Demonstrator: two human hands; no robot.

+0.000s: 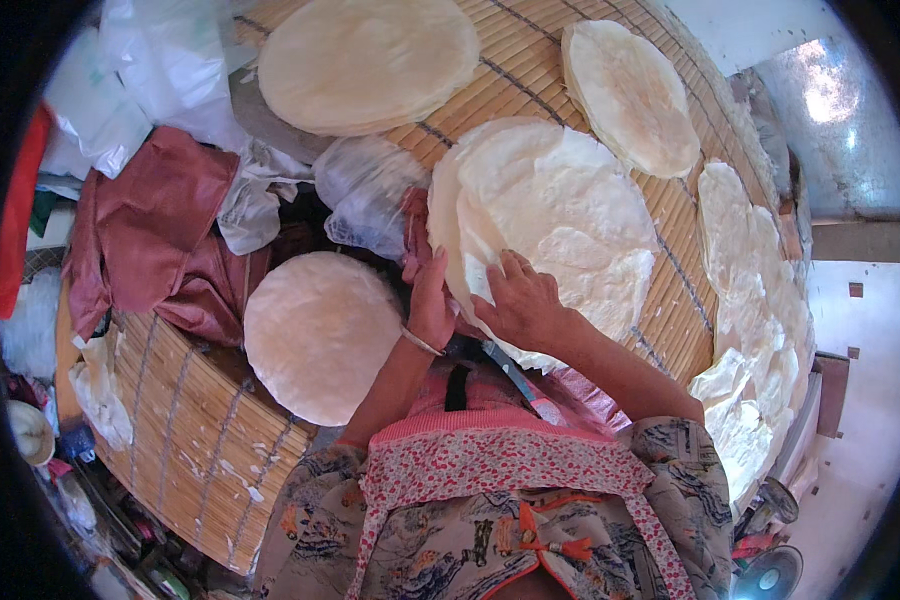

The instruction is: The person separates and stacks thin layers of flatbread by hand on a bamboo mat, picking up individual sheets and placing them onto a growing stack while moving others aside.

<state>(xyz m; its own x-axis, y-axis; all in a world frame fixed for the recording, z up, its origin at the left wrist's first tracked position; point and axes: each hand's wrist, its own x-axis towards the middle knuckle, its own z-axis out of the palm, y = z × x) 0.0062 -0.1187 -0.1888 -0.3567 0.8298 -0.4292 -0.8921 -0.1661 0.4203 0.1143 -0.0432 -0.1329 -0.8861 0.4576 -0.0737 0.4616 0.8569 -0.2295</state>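
Note:
A stack of thin round pastry skins (560, 220) lies in front of me on a slatted bamboo mat. At the stack's near left edge my left hand (432, 305) is closed on the rim, fingers pointing away from me. My right hand (522, 302) rests over the near part, its fingers curled and pinching a skin's edge. Left of the hands, the skins form a fold. A dark red cloth (415, 235) shows just beyond my left hand. Another round pile of skins (320, 335) stands left of my left forearm.
More skins lie on the bamboo mat (520, 60): a large round pile (370, 65) at the back, an oval-looking pile (632, 95) at back right, and loose skins (750, 300) along the right edge. Plastic bags (170, 65) and a maroon cloth (160, 225) are at left.

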